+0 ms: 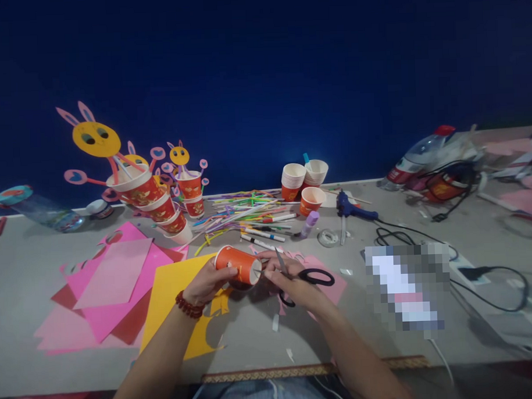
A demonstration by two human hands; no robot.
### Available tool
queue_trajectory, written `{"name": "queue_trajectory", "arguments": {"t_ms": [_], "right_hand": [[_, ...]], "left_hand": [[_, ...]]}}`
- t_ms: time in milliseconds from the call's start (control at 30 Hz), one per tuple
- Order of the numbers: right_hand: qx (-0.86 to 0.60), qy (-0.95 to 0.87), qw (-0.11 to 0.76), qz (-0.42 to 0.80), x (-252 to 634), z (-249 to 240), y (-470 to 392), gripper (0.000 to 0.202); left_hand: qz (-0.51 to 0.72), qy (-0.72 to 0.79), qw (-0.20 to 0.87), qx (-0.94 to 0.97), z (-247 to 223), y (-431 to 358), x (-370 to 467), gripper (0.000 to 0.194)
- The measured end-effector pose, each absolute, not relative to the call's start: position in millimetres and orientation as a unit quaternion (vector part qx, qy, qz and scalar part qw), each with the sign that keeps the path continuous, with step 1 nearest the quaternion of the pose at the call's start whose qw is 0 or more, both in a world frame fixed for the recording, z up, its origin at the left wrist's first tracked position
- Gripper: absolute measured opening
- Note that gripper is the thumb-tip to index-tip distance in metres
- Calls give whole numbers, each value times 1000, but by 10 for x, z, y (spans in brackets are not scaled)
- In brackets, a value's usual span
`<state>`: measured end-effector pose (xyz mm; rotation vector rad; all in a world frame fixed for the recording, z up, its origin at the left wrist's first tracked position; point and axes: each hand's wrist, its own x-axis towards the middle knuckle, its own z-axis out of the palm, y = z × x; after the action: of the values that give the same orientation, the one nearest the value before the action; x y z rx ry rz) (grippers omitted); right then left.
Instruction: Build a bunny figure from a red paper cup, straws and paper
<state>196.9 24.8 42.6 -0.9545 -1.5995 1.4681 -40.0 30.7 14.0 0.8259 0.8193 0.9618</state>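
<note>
My left hand (208, 281) is wrapped round a red paper cup (238, 263), tipped on its side with its white base to the right. A beaded bracelet (189, 305) circles that wrist. In my right hand (295, 288) are black-handled scissors (316, 277), their blades apart; a pointed metal tip reaches the cup's base, and I cannot tell whether it has pierced it. Below the hands lie yellow paper (173, 299) with curved cut-outs and pink paper scraps (327, 276).
Cup figures with yellow rabbit faces (97, 139) stand back left, behind pink sheets (115, 269). Pipe cleaners and markers (256, 239) lie mid-table. Stacked cups (293, 178), a tape roll (328, 238), a blue glue gun (353, 208) with its cord, a bottle (415, 159) and a blurred-out device (406, 290) are rightward.
</note>
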Motion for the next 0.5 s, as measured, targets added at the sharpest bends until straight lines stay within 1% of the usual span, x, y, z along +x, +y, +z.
{"name": "queue_trajectory", "arguments": {"t_ms": [167,333,400,500], "right_hand": [[-401,-508,376,663,1911,463,200,23],[-390,-415,405,715,1838,408,196,29],[-387,-417,408,714,1832,377,201,30],[-375,-474,390,695,1860,361,206,33]], "left_hand": [[445,381,689,426,121,316,-403,31],[446,394,667,448,90,332,-439,30],[448,394,667,446,90,336,-445,29],[444,390,684,428,108,334,-440,31]]}}
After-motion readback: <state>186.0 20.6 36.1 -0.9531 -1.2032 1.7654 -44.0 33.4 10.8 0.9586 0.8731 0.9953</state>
